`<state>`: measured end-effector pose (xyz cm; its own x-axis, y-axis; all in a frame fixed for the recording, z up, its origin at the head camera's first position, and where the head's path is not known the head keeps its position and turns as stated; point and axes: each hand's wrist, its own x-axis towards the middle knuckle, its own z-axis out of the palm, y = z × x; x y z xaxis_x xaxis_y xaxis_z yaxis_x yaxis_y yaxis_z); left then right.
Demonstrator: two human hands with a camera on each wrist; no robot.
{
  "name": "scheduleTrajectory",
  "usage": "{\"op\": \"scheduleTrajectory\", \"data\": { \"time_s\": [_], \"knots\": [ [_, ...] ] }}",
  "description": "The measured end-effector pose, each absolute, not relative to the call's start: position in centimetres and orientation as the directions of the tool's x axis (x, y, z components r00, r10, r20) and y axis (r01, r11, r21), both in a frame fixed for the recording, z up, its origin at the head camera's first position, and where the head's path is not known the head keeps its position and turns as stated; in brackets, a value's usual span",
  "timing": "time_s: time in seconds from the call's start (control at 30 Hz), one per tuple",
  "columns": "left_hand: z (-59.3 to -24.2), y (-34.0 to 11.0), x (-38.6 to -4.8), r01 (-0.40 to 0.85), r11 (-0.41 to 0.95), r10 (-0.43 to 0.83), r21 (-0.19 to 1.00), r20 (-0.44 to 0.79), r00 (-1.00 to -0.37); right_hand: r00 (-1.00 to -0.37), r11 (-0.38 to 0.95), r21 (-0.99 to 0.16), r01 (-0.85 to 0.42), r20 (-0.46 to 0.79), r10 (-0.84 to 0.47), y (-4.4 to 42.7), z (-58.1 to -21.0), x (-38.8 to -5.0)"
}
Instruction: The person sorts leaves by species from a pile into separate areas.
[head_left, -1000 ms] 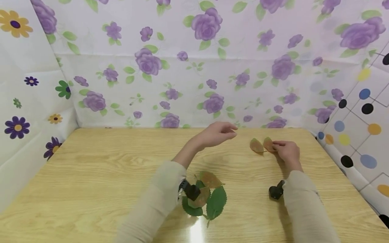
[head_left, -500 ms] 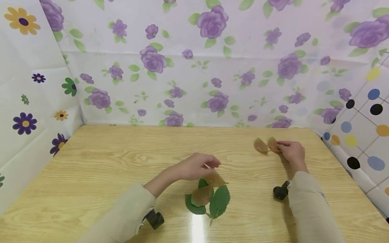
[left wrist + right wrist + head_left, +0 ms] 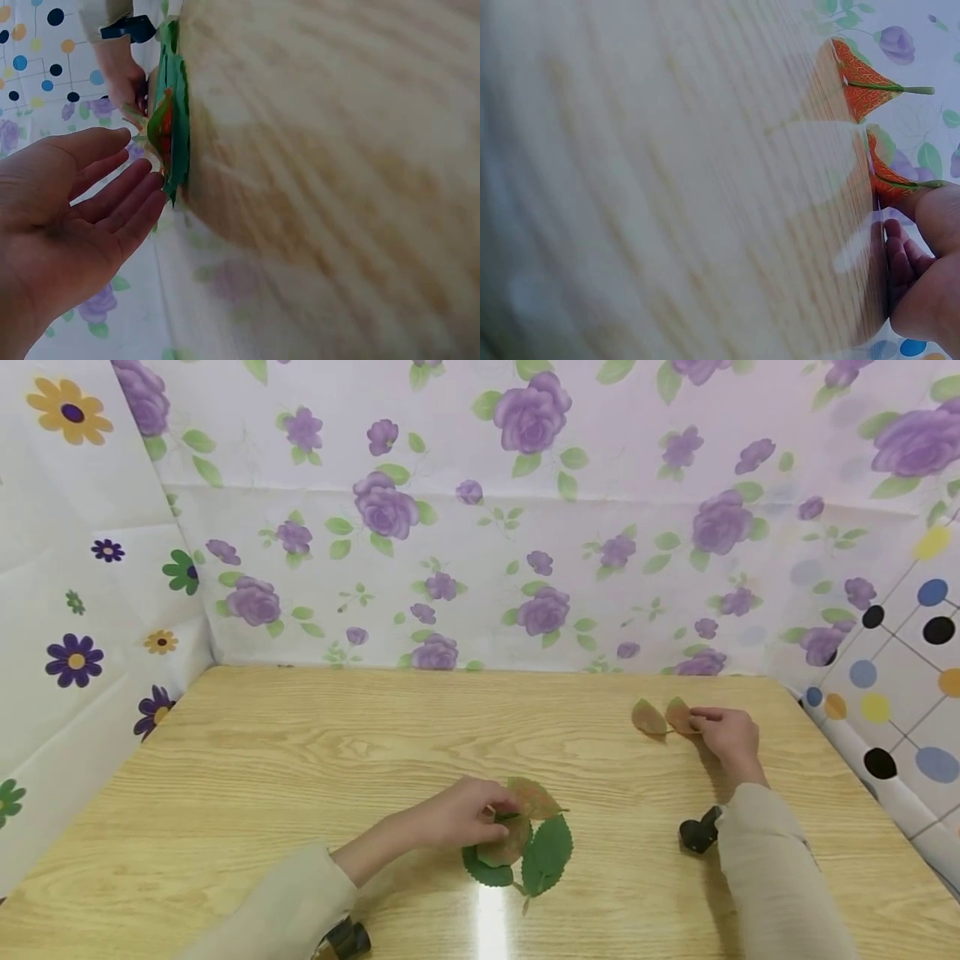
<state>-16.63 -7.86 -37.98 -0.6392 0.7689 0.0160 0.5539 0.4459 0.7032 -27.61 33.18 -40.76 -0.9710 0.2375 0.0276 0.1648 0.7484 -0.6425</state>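
Note:
A small pile of leaves lies near the middle of the table, with a green leaf (image 3: pixel 547 857) on its right and orange-brown leaves (image 3: pixel 537 797) among the green ones. My left hand (image 3: pixel 463 814) reaches over the pile's left side; in the left wrist view its thumb and fingers stand apart beside the leaves (image 3: pixel 177 112). Farther back on the right, two orange-brown leaves with green tips lie side by side. The left leaf (image 3: pixel 648 718) is untouched, while my right hand (image 3: pixel 726 735) pinches the right leaf (image 3: pixel 885 169) near its stem.
The wood-grain table (image 3: pixel 300 760) meets a floral sheet (image 3: pixel 465 568) at the back. Patterned sheets also stand at the left (image 3: pixel 75 610) and right (image 3: pixel 907 710). Small black wrist cameras hang under both sleeves.
My left hand has come back from the far middle of the table, down to the pile of leaves. The right hand stays at its leaf. The head view has shifted slightly.

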Motion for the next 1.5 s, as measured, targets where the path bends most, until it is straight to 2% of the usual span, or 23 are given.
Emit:
{"op": "scheduleTrajectory", "data": {
  "time_s": [0.17, 0.33, 0.47, 0.87, 1.17, 1.3, 1.5],
  "knots": [
    [-38.0, -8.1, -15.4, 0.665, 0.466, 0.801, 0.584, 0.040, -0.597, -0.969, 0.742, -0.646, 0.179, 0.015, 0.247, 33.2, -40.8, -27.7],
    [-38.1, -8.5, -13.9, 0.849, 0.430, 0.860, 0.307, 0.148, -0.489, -0.970, 0.741, -0.649, 0.175, 0.017, 0.244, 33.3, -40.6, -27.7],
    [-38.4, -8.7, -13.1, 0.899, 0.408, 0.882, 0.160, 0.186, -0.434, -0.970, 0.737, -0.653, 0.176, 0.012, 0.243, 33.4, -40.5, -27.6],
    [-38.3, -8.7, -12.0, 0.871, 0.487, 0.871, 0.069, 0.038, -0.490, -0.972, 0.736, -0.654, 0.174, 0.008, 0.237, 33.4, -40.8, -27.6],
    [-38.2, -8.8, -11.6, 0.847, 0.516, 0.854, 0.127, -0.009, -0.520, -0.966, 0.730, -0.658, 0.183, 0.016, 0.257, 33.3, -41.0, -27.7],
    [-38.1, -8.9, -11.6, 0.848, 0.509, 0.857, 0.147, 0.006, -0.515, -0.966, 0.731, -0.657, 0.183, 0.019, 0.258, 33.3, -41.0, -27.6],
    [-38.1, -8.8, -11.6, 0.873, 0.480, 0.875, 0.082, 0.025, -0.484, -0.966, 0.718, -0.669, 0.191, 0.001, 0.258, 33.3, -41.0, -27.5]
  ]
}}
